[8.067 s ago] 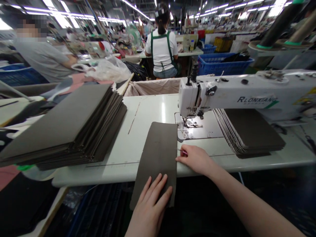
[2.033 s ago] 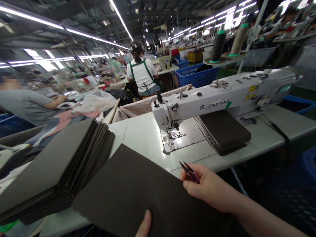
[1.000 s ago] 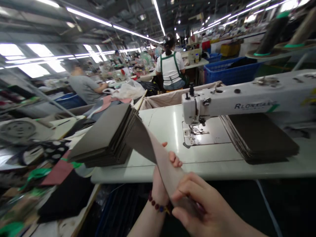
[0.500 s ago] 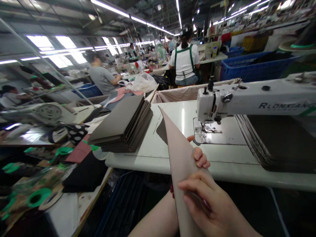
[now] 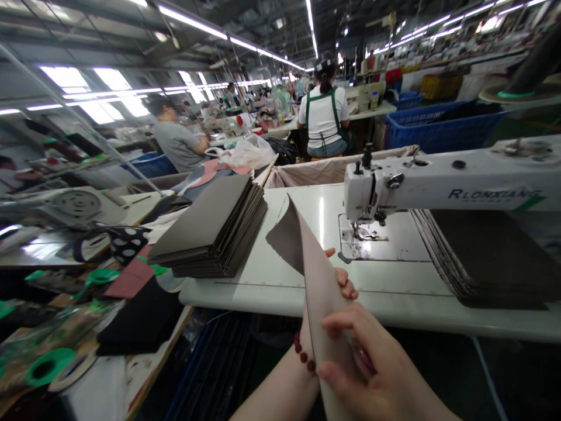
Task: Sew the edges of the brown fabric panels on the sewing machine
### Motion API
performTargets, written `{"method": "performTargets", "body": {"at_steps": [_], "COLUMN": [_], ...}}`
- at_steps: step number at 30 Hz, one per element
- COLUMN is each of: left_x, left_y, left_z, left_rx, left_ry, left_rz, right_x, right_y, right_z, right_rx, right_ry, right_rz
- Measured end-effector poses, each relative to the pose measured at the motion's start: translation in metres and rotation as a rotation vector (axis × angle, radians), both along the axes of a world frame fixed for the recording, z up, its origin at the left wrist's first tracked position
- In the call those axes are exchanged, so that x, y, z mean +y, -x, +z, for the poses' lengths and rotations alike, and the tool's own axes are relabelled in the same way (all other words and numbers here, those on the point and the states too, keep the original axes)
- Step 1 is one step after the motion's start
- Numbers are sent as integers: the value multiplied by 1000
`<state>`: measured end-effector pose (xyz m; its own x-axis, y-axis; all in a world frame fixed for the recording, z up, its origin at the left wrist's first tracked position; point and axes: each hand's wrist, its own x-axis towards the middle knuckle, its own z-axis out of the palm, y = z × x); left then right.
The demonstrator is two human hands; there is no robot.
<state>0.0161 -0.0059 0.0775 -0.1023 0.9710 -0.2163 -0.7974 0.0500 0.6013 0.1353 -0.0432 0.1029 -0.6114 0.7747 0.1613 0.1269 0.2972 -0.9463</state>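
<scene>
Bench (image 5: 385, 283) takes up most of the near view, machine (image 5: 421, 184) on the right of it. Then what?

Left stack (image 5: 205, 225) near the bench's left end, and right stack (image 5: 491, 251) partly hidden under the machine's arm, same kind of stuff imo. After those, the piece (image 5: 322, 280). It's up in the air over the front edge of the bench, tilted and curled, pale side toward us, dark side peeking out at the far corner.

So what step is this?

My read: a handling step, the piece held clear and the right hand (image 5: 372, 356) busy at its pale side. The piece isn't at the machine, anyway. Next move, I'd say, calls for a firm left hold, since something that floppy could swing or fold.

And the hands?

Left hand (image 5: 346, 285) comes up from below, mostly behind the piece, fingertips wrapped round its right edge, so that grip is grasping the piece. One finger sticks out a bit farther up. Right hand comes in from lower right, index bent, thumb apart from it, both at the pale side. Can't tell if they're pressing or just hovering. Its other fingers look curled round a pink thing (image 5: 364, 359), mostly hidden, no clue what exactly.

Anything else?

Just the bracelet (image 5: 303, 352), dark red beads on the left wrist.
</scene>
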Motion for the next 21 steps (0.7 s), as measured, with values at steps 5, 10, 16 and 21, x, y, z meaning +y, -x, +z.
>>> {"method": "performTargets", "body": {"at_steps": [5,10,16,21], "left_x": [-12,-10,2,-6], "left_y": [27,74,92,85], "left_z": [0,-12,-38,-67], "left_rx": [348,592,1565,2051], "left_ry": [241,295,28,-244], "left_rz": [84,27,259,60], "right_x": [16,43,53,46], "right_y": [-17,-26,-18,-23], "right_z": [-11,-50,-86,-92], "right_rx": [-11,-20,-75,-117], "right_ry": [273,498,470,438], "right_rz": [-173,-281,-266,-277]}}
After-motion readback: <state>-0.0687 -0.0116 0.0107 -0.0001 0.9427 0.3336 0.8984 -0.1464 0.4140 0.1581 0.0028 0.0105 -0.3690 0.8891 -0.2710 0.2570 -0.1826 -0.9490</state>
